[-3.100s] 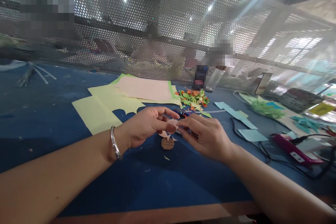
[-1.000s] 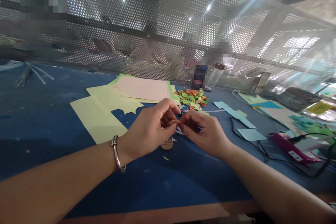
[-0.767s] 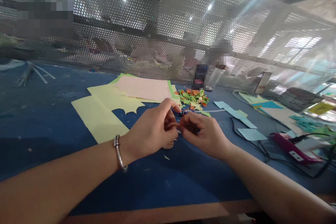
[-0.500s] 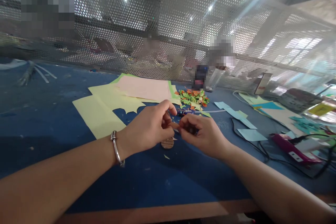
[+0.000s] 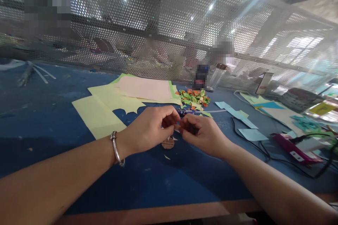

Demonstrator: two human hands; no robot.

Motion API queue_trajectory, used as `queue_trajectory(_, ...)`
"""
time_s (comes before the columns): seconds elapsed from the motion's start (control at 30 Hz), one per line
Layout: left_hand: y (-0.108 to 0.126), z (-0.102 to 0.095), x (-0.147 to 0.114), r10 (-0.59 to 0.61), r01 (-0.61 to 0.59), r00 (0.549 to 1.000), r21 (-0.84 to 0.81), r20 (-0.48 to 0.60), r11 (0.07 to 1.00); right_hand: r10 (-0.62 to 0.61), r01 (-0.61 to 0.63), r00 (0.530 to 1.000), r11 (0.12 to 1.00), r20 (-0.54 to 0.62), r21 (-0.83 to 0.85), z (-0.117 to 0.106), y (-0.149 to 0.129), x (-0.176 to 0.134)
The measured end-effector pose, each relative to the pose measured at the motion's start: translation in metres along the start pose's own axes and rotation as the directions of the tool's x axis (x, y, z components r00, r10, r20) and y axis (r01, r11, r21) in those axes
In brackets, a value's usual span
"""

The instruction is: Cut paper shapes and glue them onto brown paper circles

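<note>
My left hand [image 5: 155, 126], with a silver bangle on its wrist, is closed with thumb and fingers curled toward each other. Its fingertips meet those of my right hand [image 5: 202, 133], which is closed in a pinch. Whatever lies between the fingertips is too small and hidden to name. Just below them on the blue table rests a round brown ridged disc [image 5: 168, 143], partly covered by my left hand. A small pale paper scrap [image 5: 167, 157] lies nearer to me. Beyond the hands is a pile of green and orange paper pieces [image 5: 194, 98].
Yellow sheets [image 5: 101, 117] and a pink sheet [image 5: 145, 88] lie at left and behind. Light blue paper pieces [image 5: 252, 135], black cables and a magenta power strip [image 5: 295, 149] are at right. A perforated metal screen [image 5: 105, 42] rises behind, with a clear bottle [image 5: 218, 77] before it.
The fingers of my left hand have bent lower and nearer to my right fingertips. A brownish bit seen between the hands before is now hard to see. The ridged disc has stayed put.
</note>
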State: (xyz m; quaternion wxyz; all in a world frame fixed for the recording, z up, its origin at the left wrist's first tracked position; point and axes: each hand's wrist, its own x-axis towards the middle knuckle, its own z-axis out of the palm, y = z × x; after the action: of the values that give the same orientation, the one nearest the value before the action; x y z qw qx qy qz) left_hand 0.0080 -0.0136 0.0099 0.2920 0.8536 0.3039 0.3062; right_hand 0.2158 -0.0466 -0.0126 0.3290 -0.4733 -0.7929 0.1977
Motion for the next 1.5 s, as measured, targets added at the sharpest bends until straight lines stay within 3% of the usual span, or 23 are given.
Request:
queue_trajectory(0.27,0.000,0.002,0.001,-0.023,0.022,1.000,-0.108,-0.008,0.994,-0.046,0.043,0.998,0.997,-0.043,-0.060,0.000,-0.007,0.001)
queue_trajectory(0.57,-0.003,-0.003,0.003,-0.109,0.120,0.991,-0.162,0.076,0.979,-0.043,0.039,0.998,0.995,-0.050,-0.089,-0.004,-0.005,0.001)
queue_trajectory(0.67,-0.005,-0.002,0.004,-0.239,0.259,0.966,-0.374,0.099,0.891,-0.084,0.068,0.989,0.989,-0.123,-0.130,-0.007,-0.003,0.000)
queue_trajectory(0.77,-0.007,-0.002,0.006,-0.372,0.371,0.919,-0.599,0.129,0.710,-0.161,0.123,0.967,0.974,-0.197,-0.191,-0.007,-0.004,-0.002)
queue_trajectory(0.93,-0.009,-0.001,0.007,-0.465,0.426,0.871,-0.712,0.156,0.559,-0.350,0.289,0.927,0.894,-0.132,-0.343,-0.004,-0.005,-0.005)
queue_trajectory(1.17,-0.006,0.000,0.007,-0.465,0.472,0.855,-0.718,0.230,0.512,-0.426,0.347,0.901,0.819,-0.079,-0.457,-0.004,0.000,-0.005)
queue_trajectory(1.33,0.000,0.000,0.005,-0.429,0.470,0.865,-0.724,0.261,0.505,-0.421,0.343,0.900,0.845,-0.114,-0.409,-0.004,-0.003,-0.006)
queue_trajectory(1.5,0.006,0.004,0.004,-0.387,0.388,0.901,-0.764,0.195,0.515,-0.278,0.226,0.934,0.946,-0.226,-0.233,-0.001,-0.008,-0.006)
